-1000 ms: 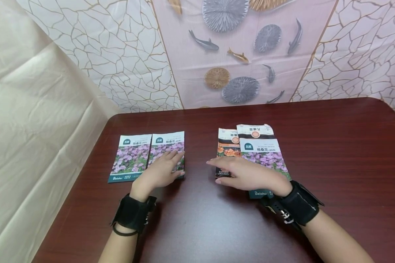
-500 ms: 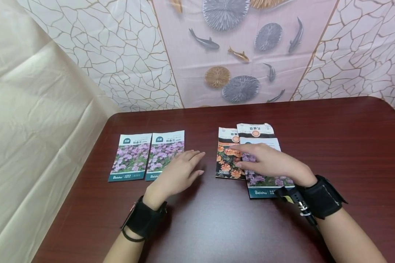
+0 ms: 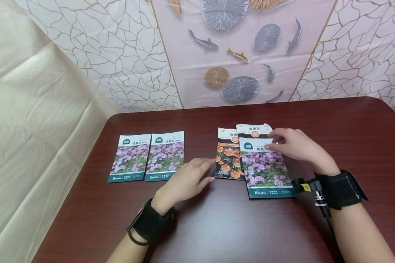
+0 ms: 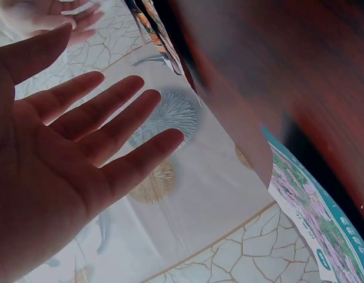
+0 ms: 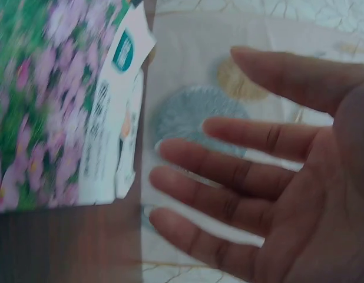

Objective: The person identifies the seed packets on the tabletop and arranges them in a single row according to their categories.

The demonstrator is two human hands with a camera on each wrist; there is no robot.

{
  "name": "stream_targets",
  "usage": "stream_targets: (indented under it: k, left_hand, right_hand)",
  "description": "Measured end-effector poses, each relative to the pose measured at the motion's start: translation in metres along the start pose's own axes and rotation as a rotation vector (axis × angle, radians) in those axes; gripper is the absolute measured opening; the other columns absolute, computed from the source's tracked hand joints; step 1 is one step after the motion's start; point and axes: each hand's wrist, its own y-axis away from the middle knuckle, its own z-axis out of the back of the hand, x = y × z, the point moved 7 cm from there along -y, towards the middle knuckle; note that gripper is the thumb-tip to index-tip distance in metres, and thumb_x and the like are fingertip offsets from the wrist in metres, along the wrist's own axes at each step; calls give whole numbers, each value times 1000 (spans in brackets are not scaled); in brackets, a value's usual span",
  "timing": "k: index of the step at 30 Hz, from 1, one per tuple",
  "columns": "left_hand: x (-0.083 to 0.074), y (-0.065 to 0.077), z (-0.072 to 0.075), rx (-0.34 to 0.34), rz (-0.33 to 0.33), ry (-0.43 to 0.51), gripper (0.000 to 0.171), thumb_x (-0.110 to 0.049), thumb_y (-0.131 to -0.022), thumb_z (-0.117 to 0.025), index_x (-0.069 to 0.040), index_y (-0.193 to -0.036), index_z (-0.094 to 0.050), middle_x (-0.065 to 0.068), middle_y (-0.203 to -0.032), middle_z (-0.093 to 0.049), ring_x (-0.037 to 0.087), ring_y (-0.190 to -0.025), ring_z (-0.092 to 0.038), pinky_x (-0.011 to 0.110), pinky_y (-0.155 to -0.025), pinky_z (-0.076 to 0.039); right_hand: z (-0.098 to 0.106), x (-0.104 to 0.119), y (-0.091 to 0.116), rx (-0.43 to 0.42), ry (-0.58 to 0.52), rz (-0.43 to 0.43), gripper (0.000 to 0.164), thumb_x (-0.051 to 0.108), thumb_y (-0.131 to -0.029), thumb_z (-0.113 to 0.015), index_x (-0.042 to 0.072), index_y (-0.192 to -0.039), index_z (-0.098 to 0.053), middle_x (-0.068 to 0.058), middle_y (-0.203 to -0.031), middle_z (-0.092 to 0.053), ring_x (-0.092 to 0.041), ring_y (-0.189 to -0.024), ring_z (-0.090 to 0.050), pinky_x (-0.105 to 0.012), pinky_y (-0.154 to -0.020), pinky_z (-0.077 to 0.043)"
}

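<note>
Tabletop, relaxed left hand between packets, relaxed right hand at purple packet's edge

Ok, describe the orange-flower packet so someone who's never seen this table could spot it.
On the dark reddish table, find the overlapping pile right of centre. Leftmost there, next to the left hand, lies the orange-flower packet. Only its picture shows orange blooms; the purple-flower packets show none.

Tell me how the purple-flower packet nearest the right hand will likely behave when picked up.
The purple-flower packet looks thin and flat, so it is probably light and may flex. It partly covers another packet, which might drag along if it slides.
</note>
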Motion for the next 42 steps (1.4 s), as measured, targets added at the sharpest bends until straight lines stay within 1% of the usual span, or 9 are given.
stream_targets:
  k: [3, 7, 12, 16, 18, 25, 34, 39, 42]
  left_hand:
    - [-1, 0, -2, 30, -3, 16, 46, -26, -93, -55, -5, -132, -46, 12, -126, -52, 24, -117, -47, 36, -96, -40]
    - [-4, 1, -6, 107, -17, 121, 48, -28, -94, -53, -6, -135, -43, 10, -130, -50, 22, -120, -45, 34, -99, -38]
    - [-11, 1, -9, 193, -61, 306, 50, -29, -95, -51, -7, -139, -39, 8, -134, -47, 18, -124, -41, 32, -102, -33]
    - [-16, 1, -12, 228, -92, 414, 50, -28, -95, -50, -8, -139, -37, 7, -134, -47, 15, -125, -40, 30, -102, -33]
    - [-17, 1, -14, 242, -96, 443, 50, -28, -95, -50, -8, -139, -37, 6, -134, -48, 15, -124, -41, 30, -102, -33]
    - [-18, 0, -18, 257, -93, 449, 50, -29, -95, -50, -8, -139, -37, 6, -132, -50, 15, -122, -43, 30, -100, -35]
    - [-18, -1, -21, 265, -82, 450, 50, -29, -95, -51, -8, -139, -37, 7, -131, -50, 16, -122, -44, 30, -100, -36]
    - [-18, -2, -25, 274, -83, 454, 52, -30, -95, -50, -8, -140, -35, 7, -133, -48, 16, -123, -42, 31, -101, -35]
    - [-18, -2, -26, 280, -79, 465, 52, -30, -95, -50, -8, -140, -35, 7, -133, -48, 16, -123, -42, 31, -101, -34]
  right_hand:
    - [-2, -19, -2, 27, 7, -126, 45, 28, -86, -63, -11, -108, -56, -23, -95, -59, -32, -83, -55, -43, -65, -45]
    - [-8, -39, -2, 56, -1, -241, 41, 32, -83, -65, -8, -92, -60, -19, -85, -58, -30, -76, -51, -38, -60, -42]
    - [-16, -52, -5, 61, -33, -288, 37, 33, -80, -67, -3, -80, -60, -13, -75, -55, -25, -68, -47, -32, -55, -38]
    - [-22, -57, -7, 54, -64, -325, 38, 31, -79, -69, -5, -80, -57, -10, -72, -49, -24, -66, -44, -30, -52, -35]
    - [-24, -58, -7, 56, -76, -346, 38, 29, -79, -69, -6, -82, -55, -10, -72, -49, -24, -66, -44, -29, -52, -35]
    - [-28, -61, -9, 51, -102, -362, 34, 21, -79, -70, -7, -87, -51, -12, -73, -51, -23, -64, -47, -30, -52, -37]
    - [-29, -69, -10, 11, -149, -379, 27, 12, -76, -72, -4, -81, -50, -10, -68, -51, -21, -60, -48, -30, -50, -37]
    - [-28, -70, -10, 8, -165, -370, 23, 10, -78, -70, -3, -79, -52, -9, -68, -50, -22, -62, -46, -30, -51, -36]
    - [-28, -70, -10, 6, -162, -358, 20, 9, -79, -69, -1, -74, -53, -7, -65, -49, -22, -61, -44, -30, -52, -35]
